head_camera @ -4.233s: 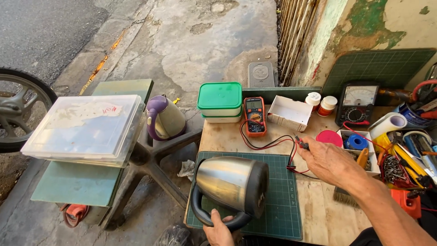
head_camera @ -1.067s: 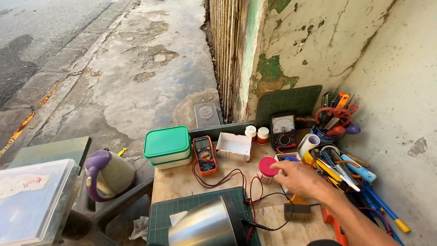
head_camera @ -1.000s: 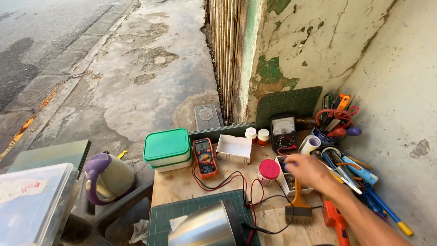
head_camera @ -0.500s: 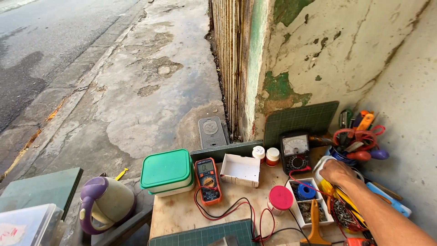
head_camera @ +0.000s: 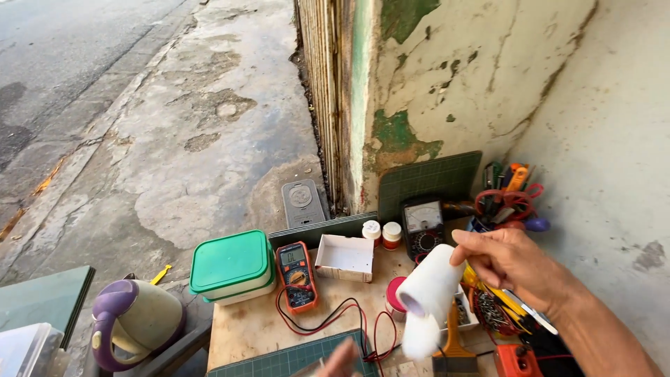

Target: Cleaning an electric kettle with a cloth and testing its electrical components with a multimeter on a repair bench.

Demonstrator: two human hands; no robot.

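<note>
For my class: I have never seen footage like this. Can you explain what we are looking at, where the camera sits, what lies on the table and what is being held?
There is no machine here: a person wears one camera on the head, looking down at their own bare hands. The right hand holds up a white roll above a small wooden table by a peeling wall. Only the fingers of the left hand peek in at the bottom edge. On the table lie an orange multimeter with red and black leads, a green-lidded box, a white tray and a black dial meter.
</note>
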